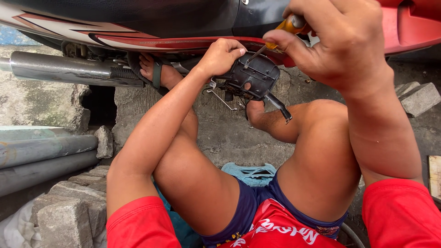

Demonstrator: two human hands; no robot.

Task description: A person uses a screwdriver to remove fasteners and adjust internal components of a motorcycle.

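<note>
The right hand (342, 43) has its grip clamped on the orange handle of a screwdriver (275, 36), fingers curled tight around it up near the red side panel of the motorcycle (404, 30). The metal shaft slants down and to the left, its tip set into the face of a black plastic part (252, 76). The left hand (220, 55) has its grip closed over the upper left edge of that same black part, holding it just under the bike's body, above the person's raised knees. A black lever-like arm (279, 106) sticks out from the part's lower right, and thin bent wires (223, 96) hang from its lower left; what they fasten to I can't quite make out. Behind the left forearm, a foot in a dark sandal (156, 71) rests by the chrome exhaust pipe (64, 69). The person sits low in a red shirt and dark blue shorts, with a light blue plastic seat (250, 173) showing between the thighs. Rough concrete blocks (69, 206) lie on the ground to the left, beside grey pipes (41, 154), and another block (420, 98) sits to the right.
</note>
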